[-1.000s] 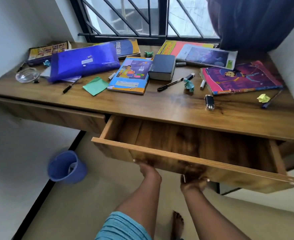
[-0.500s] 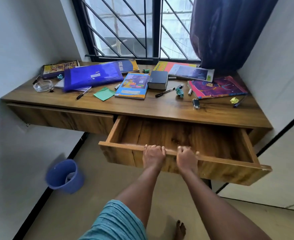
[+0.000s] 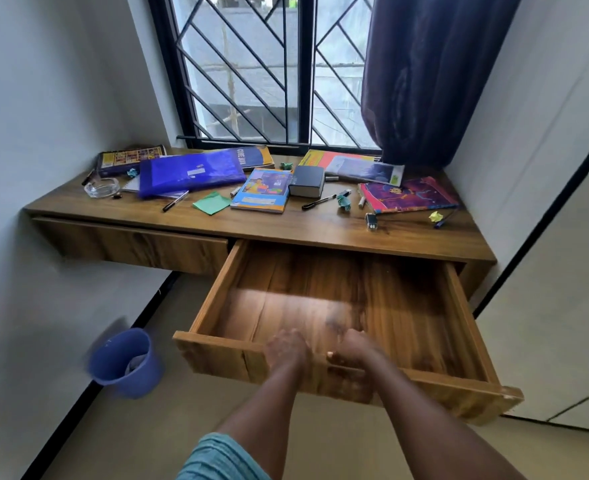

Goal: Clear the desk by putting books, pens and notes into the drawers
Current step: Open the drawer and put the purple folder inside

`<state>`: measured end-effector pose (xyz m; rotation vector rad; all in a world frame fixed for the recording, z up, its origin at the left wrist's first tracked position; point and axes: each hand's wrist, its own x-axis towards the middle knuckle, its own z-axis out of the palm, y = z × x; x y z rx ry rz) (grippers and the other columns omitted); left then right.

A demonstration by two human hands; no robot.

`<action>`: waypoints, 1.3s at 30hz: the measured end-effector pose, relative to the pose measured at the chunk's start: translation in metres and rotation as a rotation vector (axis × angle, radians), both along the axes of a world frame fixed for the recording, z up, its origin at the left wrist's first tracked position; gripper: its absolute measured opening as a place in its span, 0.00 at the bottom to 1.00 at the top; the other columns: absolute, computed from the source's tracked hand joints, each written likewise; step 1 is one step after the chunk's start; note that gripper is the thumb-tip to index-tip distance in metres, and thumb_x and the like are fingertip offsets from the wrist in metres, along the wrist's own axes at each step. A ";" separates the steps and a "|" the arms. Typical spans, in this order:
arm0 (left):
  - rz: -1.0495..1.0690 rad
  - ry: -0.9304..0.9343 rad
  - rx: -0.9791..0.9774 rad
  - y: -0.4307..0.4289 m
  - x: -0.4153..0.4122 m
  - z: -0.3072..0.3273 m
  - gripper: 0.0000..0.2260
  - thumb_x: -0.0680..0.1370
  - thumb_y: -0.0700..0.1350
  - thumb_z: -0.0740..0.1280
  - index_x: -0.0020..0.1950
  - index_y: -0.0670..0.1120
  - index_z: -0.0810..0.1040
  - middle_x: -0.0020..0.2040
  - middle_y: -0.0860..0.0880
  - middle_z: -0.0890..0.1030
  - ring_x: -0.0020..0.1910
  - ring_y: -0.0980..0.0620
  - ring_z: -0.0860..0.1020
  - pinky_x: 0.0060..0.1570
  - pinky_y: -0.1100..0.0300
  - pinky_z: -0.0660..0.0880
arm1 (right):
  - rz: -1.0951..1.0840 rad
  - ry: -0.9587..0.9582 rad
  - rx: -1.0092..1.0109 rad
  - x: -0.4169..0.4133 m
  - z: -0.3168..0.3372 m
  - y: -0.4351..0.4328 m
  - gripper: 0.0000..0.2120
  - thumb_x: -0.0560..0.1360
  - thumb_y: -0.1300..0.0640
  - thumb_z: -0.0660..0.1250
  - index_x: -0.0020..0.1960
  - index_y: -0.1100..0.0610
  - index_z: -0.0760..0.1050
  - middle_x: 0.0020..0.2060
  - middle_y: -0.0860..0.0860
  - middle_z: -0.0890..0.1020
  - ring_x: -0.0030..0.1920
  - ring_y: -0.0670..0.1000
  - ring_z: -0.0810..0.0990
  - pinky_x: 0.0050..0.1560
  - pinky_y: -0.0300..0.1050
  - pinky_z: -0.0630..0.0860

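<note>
— Wooden desk (image 3: 286, 230) under a barred window, with nothing cleared off it yet. The blue folder (image 3: 189, 174), the picture book (image 3: 262, 190), the black book (image 3: 307, 181), the pink book (image 3: 407, 195), a black pen (image 3: 319, 201) and the green note (image 3: 212, 203) all lie on top.

— And the drawer (image 3: 321, 299)?

— It stands well out on the right side, with bare boards inside. The left drawer (image 3: 130, 242) is closed.

— What about the hands?

— Both are at the open drawer's front edge, close together. The right hand (image 3: 350, 351) looks curled over that edge. The left hand (image 3: 288, 348) is too smeared to tell whether it grips or only rests there.

— So the step is opening the drawer?

— It seems so, and that looks about done. Next the person would need to let go, reach over the drawer to the desktop and lift something flat. The picture book near the front is a likely pick, taken without nudging the pen beside it.
</note>
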<state>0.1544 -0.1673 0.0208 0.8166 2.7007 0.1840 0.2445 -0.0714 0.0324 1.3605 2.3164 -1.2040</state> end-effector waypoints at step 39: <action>-0.051 -0.147 0.058 -0.112 -0.071 0.046 0.13 0.80 0.51 0.58 0.48 0.45 0.78 0.45 0.45 0.78 0.45 0.47 0.79 0.48 0.54 0.76 | 0.346 -0.297 0.105 -0.083 0.050 -0.094 0.12 0.79 0.55 0.61 0.38 0.58 0.72 0.36 0.53 0.78 0.35 0.51 0.77 0.40 0.44 0.75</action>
